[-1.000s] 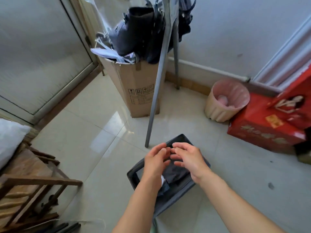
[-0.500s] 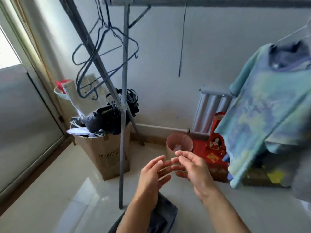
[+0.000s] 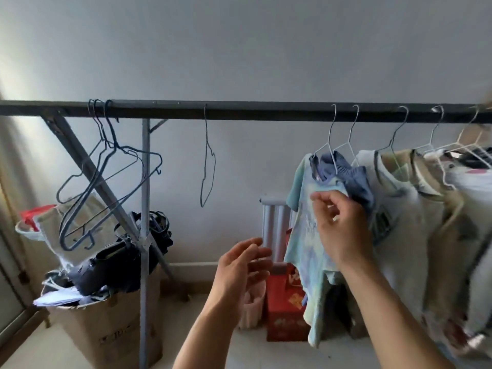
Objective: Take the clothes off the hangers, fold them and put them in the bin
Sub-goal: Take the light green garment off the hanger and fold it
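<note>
Two things on room first: the dark rail [image 3: 239, 111] ran edge to edge across the middle, and we had a wide bare stretch of it between one empty hanger [image 3: 209, 166] at centre and the tie-dye shirt [image 3: 303, 249] at centre right. The other clothes [image 3: 404, 235] right of it hung packed, touching each other. Our right hand [image 3: 343, 230] sat at the shirt's collar, fingers curled, but we couldn't tell if it actually had a hold. Our left hand [image 3: 239, 272] hovered lower centre in the gap, fingers relaxed, holding nothing. Crossed rack legs [image 3: 145, 195] and a cardboard box [image 3: 106, 334] crowded the lower left. Print on that box and gold marks on the red box [image 3: 285, 312] were too blurry to read.
</note>
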`<state>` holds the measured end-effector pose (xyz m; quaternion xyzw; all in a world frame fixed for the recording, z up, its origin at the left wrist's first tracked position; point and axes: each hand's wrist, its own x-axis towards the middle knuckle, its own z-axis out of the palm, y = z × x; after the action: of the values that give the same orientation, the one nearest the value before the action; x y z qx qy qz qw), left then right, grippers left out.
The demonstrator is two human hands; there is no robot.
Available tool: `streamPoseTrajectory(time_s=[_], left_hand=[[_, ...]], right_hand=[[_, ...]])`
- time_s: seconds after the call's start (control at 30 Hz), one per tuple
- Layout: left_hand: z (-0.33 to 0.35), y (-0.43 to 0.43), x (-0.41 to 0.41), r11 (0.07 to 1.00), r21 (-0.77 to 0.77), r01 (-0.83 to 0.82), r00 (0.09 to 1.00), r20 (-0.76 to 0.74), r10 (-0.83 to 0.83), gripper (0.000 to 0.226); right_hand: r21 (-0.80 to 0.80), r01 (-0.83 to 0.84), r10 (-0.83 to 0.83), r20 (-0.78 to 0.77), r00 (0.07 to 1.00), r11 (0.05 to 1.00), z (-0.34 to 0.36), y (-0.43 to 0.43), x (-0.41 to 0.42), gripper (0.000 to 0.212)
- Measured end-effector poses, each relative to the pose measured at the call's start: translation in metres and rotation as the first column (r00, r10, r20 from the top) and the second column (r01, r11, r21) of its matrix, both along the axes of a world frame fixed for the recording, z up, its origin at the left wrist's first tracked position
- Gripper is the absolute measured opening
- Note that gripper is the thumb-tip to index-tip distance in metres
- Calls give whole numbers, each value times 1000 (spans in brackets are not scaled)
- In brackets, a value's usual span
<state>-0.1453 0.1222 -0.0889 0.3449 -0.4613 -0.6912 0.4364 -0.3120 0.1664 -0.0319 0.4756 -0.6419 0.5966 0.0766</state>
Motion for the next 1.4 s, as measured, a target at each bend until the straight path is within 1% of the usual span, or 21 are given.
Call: streamPoseTrajectory(time_s=[0.07, 0.1, 0.17, 0.23, 0.3, 0.33, 0.4, 0.5, 0.63, 0.7, 0.77, 0.87, 0.93, 1.0, 1.07, 1.13, 1.2, 1.23, 1.3, 1.37, 1.4], left_hand=[[6, 2, -3, 999, -33, 28, 999, 30, -27, 19], [8, 3, -3, 998, -46, 39, 998, 43, -37, 20], [10, 4, -4, 997, -61, 52, 997, 56, -48, 20], [13, 4, -6, 997, -65, 50, 997, 58, -47, 20], [15, 3, -7, 997, -69, 44, 997, 62, -40, 20], [16, 2, -7, 996, -75, 43, 997, 63, -38, 20], [19, 1, -7, 995, -92, 39, 997, 65, -34, 20], [21, -4, -4, 992, -124, 27, 997, 80, -17, 20], [24, -13, -1, 985, -173, 19, 995, 104, -1, 20], [28, -17, 0, 980, -197, 12, 995, 103, 8, 19], [34, -22, 1, 970, -245, 2, 993, 114, 27, 19], [49, -32, 6, 929, -370, -9, 986, 150, 69, 19], [61, -41, 9, 876, -482, -16, 978, 176, 115, 19], [72, -55, 13, 795, -606, -39, 958, 203, 202, 22], [81, -69, 18, 691, -721, -45, 927, 228, 299, 25], [89, -80, 26, 573, -819, 37, 866, 313, 391, 28], [97, -86, 34, 479, -852, 209, 757, 452, 472, 35], [101, -87, 37, 467, -835, 291, 705, 517, 486, 37], [108, -84, 42, 488, -773, 406, 641, 621, 451, 35], [111, -83, 48, 497, -732, 467, 627, 670, 398, 22], [111, -83, 52, 497, -728, 472, 642, 670, 372, 17]], right_hand=[[-74, 214, -225, -199, 954, 974, 13, -7, -26, 22], [-50, 281, -284, -253, 925, 958, 18, -13, -38, 28], [106, 330, -289, -286, 914, 938, 26, -28, -58, 37], [319, 345, -259, -285, 923, 883, 30, -42, -68, 43], [466, 368, -251, -295, 922, 805, 32, -49, -71, 38], [499, 369, -252, -289, 924, 784, 33, -51, -71, 35], [509, 360, -253, -269, 929, 782, 34, -53, -74, 29], [415, 365, -271, -268, 925, 833, 36, -55, -77, 26], [238, 233, -187, -201, 962, 943, 41, -53, -83, 17], [148, 119, -89, -197, 976, 982, 43, -50, -87, 20], [116, 1, 25, -222, 975, 993, 43, -44, -92, 25], [144, -187, 219, -255, 942, 972, 41, -31, -93, 26], [168, -316, 348, -224, 910, 934, 42, -18, -89, 21], [189, -428, 458, -164, 874, 884, 42, -6, -84, 20], [211, -488, 520, -136, 843, 847, 42, 3, -81, 14], [224, -510, 544, -128, 829, 830, 41, 9, -79, 15], [220, -509, 544, -143, 827, 832, 42, 15, -76, 13], [226, -518, 555, -147, 819, 825, 41, 17, -75, 17], [247, -542, 583, -142, 800, 804, 42, 22, -73, 37], [273, -543, 587, -116, 801, 794, 42, 26, -71, 51], [286, -541, 586, -101, 804, 791, 43, 27, -71, 55]])
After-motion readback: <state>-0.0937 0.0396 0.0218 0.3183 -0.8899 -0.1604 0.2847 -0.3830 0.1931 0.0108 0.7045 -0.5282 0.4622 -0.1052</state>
